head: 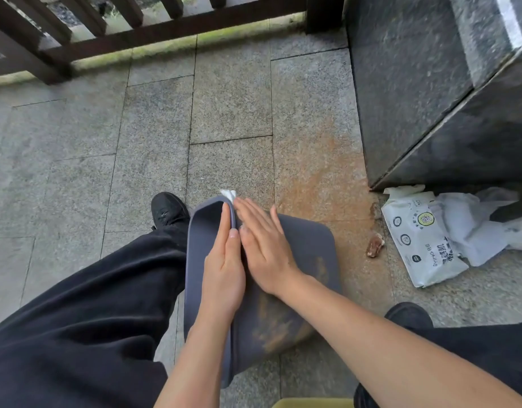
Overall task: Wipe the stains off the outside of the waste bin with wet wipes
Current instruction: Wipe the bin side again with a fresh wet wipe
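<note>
Grey stone paving (230, 113), dark wooden railing (153, 33), polished granite block (430, 98).

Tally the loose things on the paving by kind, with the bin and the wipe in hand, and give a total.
Grey waste bin: 1
Wet wipe under the right hand: 1
Wet wipes pack: 1
Crumpled white plastic bag: 1
Brown scraps: 2
Total: 6
</note>
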A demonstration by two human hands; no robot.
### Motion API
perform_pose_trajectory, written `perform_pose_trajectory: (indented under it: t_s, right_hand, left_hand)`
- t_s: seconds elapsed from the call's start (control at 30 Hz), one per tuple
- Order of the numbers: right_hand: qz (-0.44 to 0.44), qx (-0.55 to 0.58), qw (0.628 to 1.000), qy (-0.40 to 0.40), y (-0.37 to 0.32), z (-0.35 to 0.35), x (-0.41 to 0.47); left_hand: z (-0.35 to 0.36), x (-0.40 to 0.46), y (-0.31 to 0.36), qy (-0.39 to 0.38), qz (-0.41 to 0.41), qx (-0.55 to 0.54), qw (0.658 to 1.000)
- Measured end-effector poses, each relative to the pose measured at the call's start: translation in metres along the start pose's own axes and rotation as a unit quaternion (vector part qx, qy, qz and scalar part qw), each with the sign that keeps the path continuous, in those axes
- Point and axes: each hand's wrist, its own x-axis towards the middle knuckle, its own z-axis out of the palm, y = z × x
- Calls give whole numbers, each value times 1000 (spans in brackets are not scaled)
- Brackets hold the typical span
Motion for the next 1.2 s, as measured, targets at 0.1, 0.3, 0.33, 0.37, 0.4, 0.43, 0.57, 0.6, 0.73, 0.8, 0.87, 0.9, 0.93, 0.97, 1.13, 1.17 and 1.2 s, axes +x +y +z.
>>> perform_pose_trajectory:
  t_s: [0.1, 0.3, 0.33, 0.37, 0.4, 0.43, 0.57, 0.6, 0.73, 0.8, 0.87, 0.9, 0.93, 0.97, 1.13, 1.17, 1.2]
  right_hand:
    - [-43, -5, 999, -31, -7, 4, -26]
    - [-170, -171, 956, -167, 11, 4, -94]
    - [-193, -196, 945, -178, 17, -1, -91]
    - [-217, -220, 931, -193, 24, -7, -88]
    - [-241, -244, 915, -211, 33, -14, -85]
    - [-260, -268, 899, -230, 43, -22, -84]
    - [-179, -307, 902, -247, 86, -51, -87]
    - [-115, -271, 929, -224, 92, -54, -89]
    - [40, -123, 991, -38, 90, -49, -90]
    - [85, -94, 991, 49, 84, -47, -81]
    - [187, -23, 979, 78, 78, -55, -65]
    - [239, 33, 968, 71, 76, -61, -58]
    - [277, 96, 954, 63, 76, -67, -52]
    - [302, 157, 938, 60, 77, -74, -48]
    - [380, 206, 888, 158, 85, -97, -43]
    - [410, 233, 865, 173, 90, -99, -43]
    - [439, 273, 837, 180, 93, -101, -43]
  left_hand:
    - [-6, 2, -1, 9, -6, -7, 1000]
    - [-12, -4, -2, 49, -17, -2, 999]
    - [-12, -4, -1, 51, -15, 1, 999]
    - [-12, -4, -1, 50, -15, 4, 999]
    - [-13, -4, -1, 48, -17, 6, 999]
    - [-13, -5, -1, 44, -18, 9, 999]
    - [-10, -7, 1, 37, -15, 31, 999]
    - [-8, -7, 1, 36, -15, 33, 999]
    - [-1, -8, 3, 33, -19, 41, 998]
    - [-1, -9, 2, 32, -17, 38, 999]
    - [0, -9, 2, 31, -20, 33, 999]
    - [0, -9, 3, 29, -23, 30, 999]
    - [-1, -9, 3, 30, -26, 28, 999]
    - [0, -10, 5, 31, -29, 28, 999]
    - [3, -13, 9, 29, -38, 37, 998]
    - [3, -13, 10, 28, -42, 40, 998]
    - [3, -13, 10, 26, -43, 42, 998]
